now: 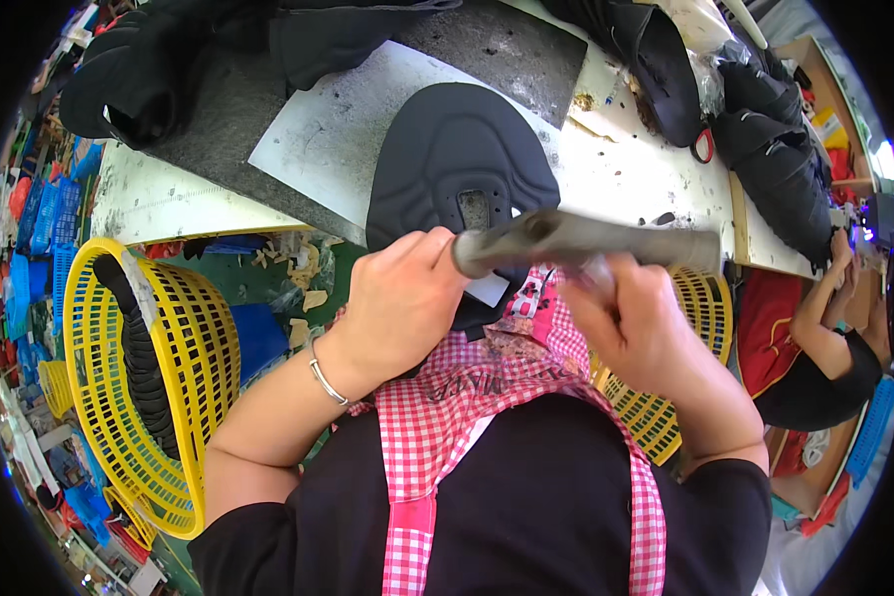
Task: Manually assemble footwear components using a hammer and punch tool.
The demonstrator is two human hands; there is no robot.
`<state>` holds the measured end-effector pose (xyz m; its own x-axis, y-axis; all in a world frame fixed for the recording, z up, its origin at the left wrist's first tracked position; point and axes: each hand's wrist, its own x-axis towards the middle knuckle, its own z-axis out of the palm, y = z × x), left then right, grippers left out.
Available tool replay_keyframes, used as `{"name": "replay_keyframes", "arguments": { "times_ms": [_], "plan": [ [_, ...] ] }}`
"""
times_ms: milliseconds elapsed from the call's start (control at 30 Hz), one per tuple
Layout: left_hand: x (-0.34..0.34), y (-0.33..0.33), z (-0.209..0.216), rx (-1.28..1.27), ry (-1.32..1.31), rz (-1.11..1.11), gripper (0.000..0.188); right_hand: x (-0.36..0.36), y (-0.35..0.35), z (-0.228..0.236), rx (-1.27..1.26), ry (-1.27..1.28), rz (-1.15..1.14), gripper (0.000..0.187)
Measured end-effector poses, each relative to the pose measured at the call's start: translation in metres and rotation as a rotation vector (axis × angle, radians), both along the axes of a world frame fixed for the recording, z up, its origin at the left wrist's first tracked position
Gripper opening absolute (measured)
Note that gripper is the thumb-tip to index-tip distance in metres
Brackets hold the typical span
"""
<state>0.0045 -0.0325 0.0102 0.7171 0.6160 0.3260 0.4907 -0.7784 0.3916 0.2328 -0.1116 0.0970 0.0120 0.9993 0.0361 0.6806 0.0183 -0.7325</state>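
A black padded shoe upper (457, 134) with a small slot lies over the near table edge, its lower end toward my apron. My left hand (407, 293) is curled at its near left side, gripping it; the fingertips are hidden. Across the upper's near part is a grey metal hammer (606, 238), blurred by motion, its round face beside my left knuckles. My right hand (641, 323) is closed around the hammer from below, its fingers partly smeared. A white label (489, 288) shows on the upper between my hands.
A white board (318, 149) and dark mats (507, 50) cover the table. More black uppers (775, 169) are piled at right, near scissors with a red handle (703, 146). Yellow baskets (194, 338) stand on both sides. Another person's arm (822, 323) reaches in at right.
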Motion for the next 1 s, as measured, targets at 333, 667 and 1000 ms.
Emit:
{"name": "replay_keyframes", "arguments": {
  "times_ms": [333, 667, 1000],
  "plan": [
    [-0.008, 0.028, -0.014, -0.767, -0.446, 0.175, 0.016, 0.015, 0.016, 0.004, -0.121, 0.032, -0.179, 0.025],
    [-0.001, 0.022, -0.001, -0.09, -0.158, 0.053, 0.014, -0.004, 0.023, 0.013, 0.021, 0.448, 0.052, 0.027],
    [-0.012, 0.045, -0.013, -0.784, -0.423, 0.153, 0.016, 0.009, 0.047, 0.034, 0.153, 0.265, -0.233, 0.018]
  ]
}}
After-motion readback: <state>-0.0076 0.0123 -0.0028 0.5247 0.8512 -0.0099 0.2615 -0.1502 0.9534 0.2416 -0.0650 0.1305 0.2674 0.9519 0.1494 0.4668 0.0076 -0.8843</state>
